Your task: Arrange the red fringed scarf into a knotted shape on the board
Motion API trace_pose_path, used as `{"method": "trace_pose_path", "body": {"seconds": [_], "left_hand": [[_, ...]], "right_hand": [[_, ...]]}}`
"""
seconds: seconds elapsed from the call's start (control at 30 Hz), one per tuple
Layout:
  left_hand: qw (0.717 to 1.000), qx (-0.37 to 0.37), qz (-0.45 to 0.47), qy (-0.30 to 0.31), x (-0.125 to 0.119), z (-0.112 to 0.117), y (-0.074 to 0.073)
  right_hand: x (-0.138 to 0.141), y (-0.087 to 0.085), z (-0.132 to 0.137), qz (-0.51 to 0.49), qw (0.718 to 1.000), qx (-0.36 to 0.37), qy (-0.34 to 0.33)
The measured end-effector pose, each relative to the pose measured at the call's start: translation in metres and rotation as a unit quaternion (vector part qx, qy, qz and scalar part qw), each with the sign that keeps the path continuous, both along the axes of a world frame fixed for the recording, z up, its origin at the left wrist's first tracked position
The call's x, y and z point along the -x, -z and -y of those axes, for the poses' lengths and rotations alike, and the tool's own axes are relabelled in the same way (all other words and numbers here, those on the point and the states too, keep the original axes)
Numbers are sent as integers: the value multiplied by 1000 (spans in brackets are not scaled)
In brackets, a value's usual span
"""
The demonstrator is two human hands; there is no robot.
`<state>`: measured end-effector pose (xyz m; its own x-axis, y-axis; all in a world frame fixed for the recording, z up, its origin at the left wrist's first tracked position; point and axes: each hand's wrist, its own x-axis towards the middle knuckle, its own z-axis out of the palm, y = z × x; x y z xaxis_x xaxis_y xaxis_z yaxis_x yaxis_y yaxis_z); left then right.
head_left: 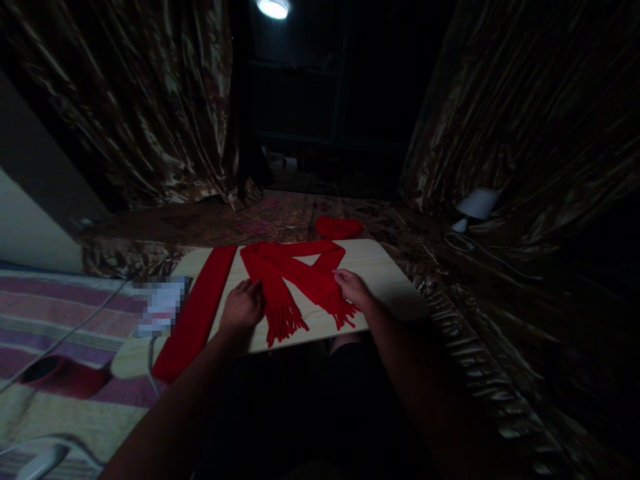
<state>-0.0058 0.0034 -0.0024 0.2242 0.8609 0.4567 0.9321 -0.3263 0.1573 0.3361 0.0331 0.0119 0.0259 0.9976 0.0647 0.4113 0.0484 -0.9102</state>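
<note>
Well, the red scarf [314, 280] lies on the middle of the light wooden counter [400, 287], bent into an angular loop toward its far edge, with two fringed ends spread apart toward its near edge. The left hand [244, 304] is over the near half of the counter, fingers curled, their tips at the outer edge of the left fringed end; whether they grip it, I cannot tell. The right hand [353, 288], over the counter's right half, pinches the outer edge of the other end between thumb and fingers, just above the fringe.

A flat red strip [200, 313] runs down the counter's left side to its near edge; any link to the scarf is unclear. A partly blurred white packet [163, 310] is by the counter's left edge. Just beyond the counter's far edge sits a rounded red cloth piece [339, 227]. Left of the counter, striped bedding [30, 413] carries a dark red object [83, 380]. A white lamp [477, 203] stands well beyond the counter's right corner.
</note>
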Motion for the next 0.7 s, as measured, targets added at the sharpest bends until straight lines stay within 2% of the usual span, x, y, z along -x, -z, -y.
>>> {"method": "trace_pose_path", "body": {"seconds": [0.17, 0.43, 0.7], "left_hand": [[1000, 3, 0, -1, 1, -1, 2], [1000, 14, 0, -9, -1, 1, -1], [1000, 12, -16, -18, -2, 3, -2]], "right_hand": [[-3, 2, -1, -52, 998, 20, 12], [0, -9, 11, 9, 1000, 29, -2], [2, 3, 4, 129, 989, -69, -9]]}}
